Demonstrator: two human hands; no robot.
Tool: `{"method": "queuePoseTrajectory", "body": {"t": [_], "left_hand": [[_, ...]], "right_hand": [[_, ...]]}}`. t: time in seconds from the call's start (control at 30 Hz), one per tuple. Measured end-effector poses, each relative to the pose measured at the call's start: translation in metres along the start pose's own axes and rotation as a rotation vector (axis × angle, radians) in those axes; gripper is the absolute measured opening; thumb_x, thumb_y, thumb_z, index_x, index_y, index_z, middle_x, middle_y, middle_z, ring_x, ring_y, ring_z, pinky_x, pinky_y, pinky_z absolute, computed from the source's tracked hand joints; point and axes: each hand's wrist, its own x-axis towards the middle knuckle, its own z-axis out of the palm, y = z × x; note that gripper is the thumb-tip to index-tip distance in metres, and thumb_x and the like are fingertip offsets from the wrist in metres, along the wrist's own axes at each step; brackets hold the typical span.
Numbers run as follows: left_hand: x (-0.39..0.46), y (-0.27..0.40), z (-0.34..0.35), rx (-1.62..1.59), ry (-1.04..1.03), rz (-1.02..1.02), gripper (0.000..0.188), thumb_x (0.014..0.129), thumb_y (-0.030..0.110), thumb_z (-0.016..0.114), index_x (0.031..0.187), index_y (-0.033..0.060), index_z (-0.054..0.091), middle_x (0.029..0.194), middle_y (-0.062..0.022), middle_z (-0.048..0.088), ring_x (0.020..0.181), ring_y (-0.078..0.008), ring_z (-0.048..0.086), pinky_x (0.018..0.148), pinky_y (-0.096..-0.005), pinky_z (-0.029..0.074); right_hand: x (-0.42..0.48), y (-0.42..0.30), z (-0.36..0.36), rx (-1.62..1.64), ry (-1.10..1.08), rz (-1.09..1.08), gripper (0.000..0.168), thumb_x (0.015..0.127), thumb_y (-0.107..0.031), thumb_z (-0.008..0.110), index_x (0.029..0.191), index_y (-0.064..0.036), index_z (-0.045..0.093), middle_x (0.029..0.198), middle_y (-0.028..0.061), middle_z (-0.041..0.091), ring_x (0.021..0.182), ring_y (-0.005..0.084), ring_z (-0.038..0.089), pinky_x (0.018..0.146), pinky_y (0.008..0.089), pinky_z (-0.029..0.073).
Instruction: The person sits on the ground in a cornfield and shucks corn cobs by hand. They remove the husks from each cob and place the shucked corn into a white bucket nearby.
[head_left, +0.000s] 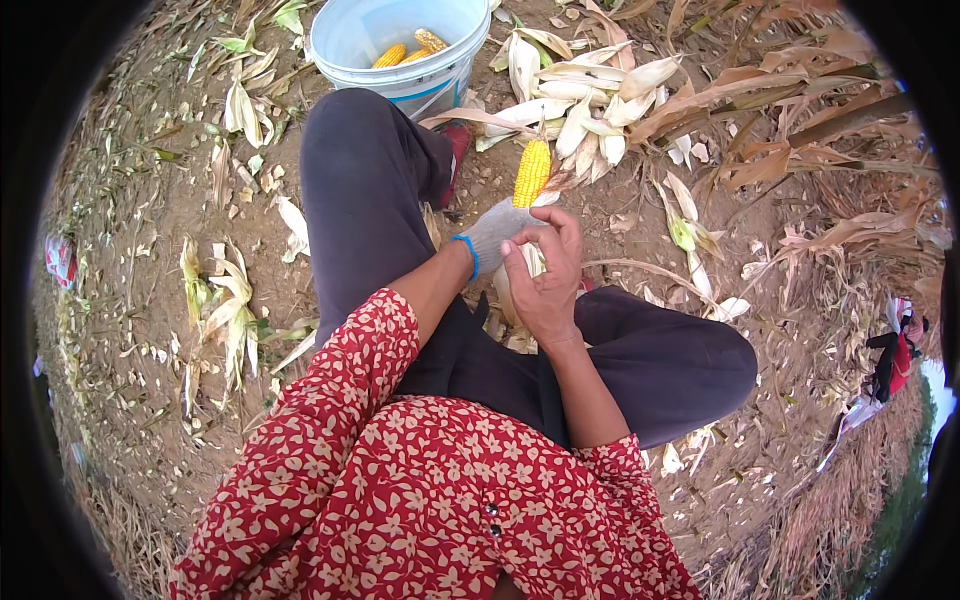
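A yellow ear of corn stands with its kernels bare and its tip pointing away from me. My left hand, in a grey knit glove with a blue cuff, grips it low down; its fingers are mostly hidden. Bare and curled, my right hand is just below the ear's lower end, thumb and forefinger close together. Whether it pinches anything is unclear. Pale husk shows under the right hand, between my legs. Dry husk and brown silk lie beside the ear.
Beyond my left knee stands a pale blue plastic bucket with several husked ears inside. A heap of corn husks lies to its right. Dry cornstalks spread over the right side. Loose husks litter the soil at left.
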Motion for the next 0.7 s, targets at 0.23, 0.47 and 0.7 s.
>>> {"method": "queuePoseTrajectory", "body": {"t": [0.23, 0.47, 0.7], "left_hand": [[0.044, -0.049, -0.056, 0.394, -0.181, -0.021, 0.033, 0.1, 0.011, 0.042, 0.126, -0.0007, 0.059, 0.123, -0.0129, 0.063, 0.11, -0.0227, 0.059, 0.098, -0.0342, 0.047], [0.05, -0.107, -0.084, 0.626, -0.138, 0.239, 0.026, 0.098, 0.007, 0.048, 0.111, -0.0019, 0.068, 0.106, -0.0126, 0.068, 0.098, -0.0228, 0.063, 0.089, -0.0342, 0.051], [0.006, -0.015, -0.002, -0.241, 0.179, -0.076, 0.011, 0.089, 0.008, 0.06, 0.089, 0.0008, 0.068, 0.079, -0.0057, 0.068, 0.072, -0.0158, 0.064, 0.069, -0.0295, 0.052]], "right_hand": [[-0.012, -0.015, 0.018, 0.0, -0.256, -0.114, 0.014, 0.08, -0.016, 0.074, 0.092, -0.01, 0.075, 0.107, 0.0075, 0.063, 0.103, 0.0271, 0.056, 0.093, 0.04, 0.038], [-0.016, 0.0, 0.037, 0.157, -0.352, 0.056, 0.012, 0.086, -0.018, 0.072, 0.087, -0.007, 0.068, 0.092, 0.0038, 0.065, 0.094, 0.0219, 0.058, 0.091, 0.0369, 0.041], [0.008, 0.072, -0.043, 0.761, 0.37, 0.603, 0.027, 0.099, -0.029, 0.061, 0.083, -0.008, 0.057, 0.082, 0.001, 0.06, 0.077, 0.0118, 0.057, 0.076, 0.0275, 0.047]]}}
